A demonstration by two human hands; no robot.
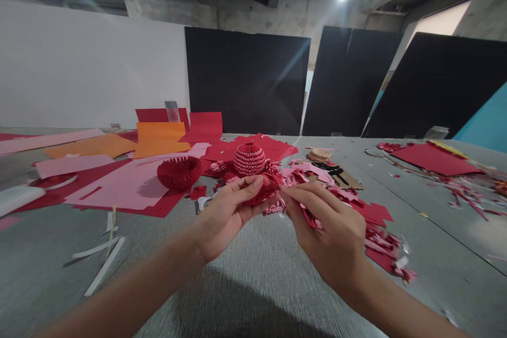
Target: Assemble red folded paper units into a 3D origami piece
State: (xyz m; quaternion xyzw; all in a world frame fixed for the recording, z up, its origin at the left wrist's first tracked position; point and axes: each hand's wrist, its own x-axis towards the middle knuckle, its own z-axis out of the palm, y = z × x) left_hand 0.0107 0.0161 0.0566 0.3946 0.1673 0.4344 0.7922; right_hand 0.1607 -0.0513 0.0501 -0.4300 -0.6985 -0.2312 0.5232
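Observation:
My left hand [224,216] cups a small red folded-paper piece [259,194], thumb and fingers closed around it above the grey table [253,285]. My right hand [330,235] is beside it, fingers pinched on a small red paper bit [308,216] that touches the piece's right side. Just behind my hands stand a pink-and-red woven paper ball [249,159] and a dark red paper bowl [179,172].
Pink sheets [122,185], orange sheets [158,138] and red sheets [433,158] lie across the table. Red and pink paper scraps [380,237] are heaped right of my hands. White strips [103,261] lie at the left. Black panels [247,82] stand behind the table.

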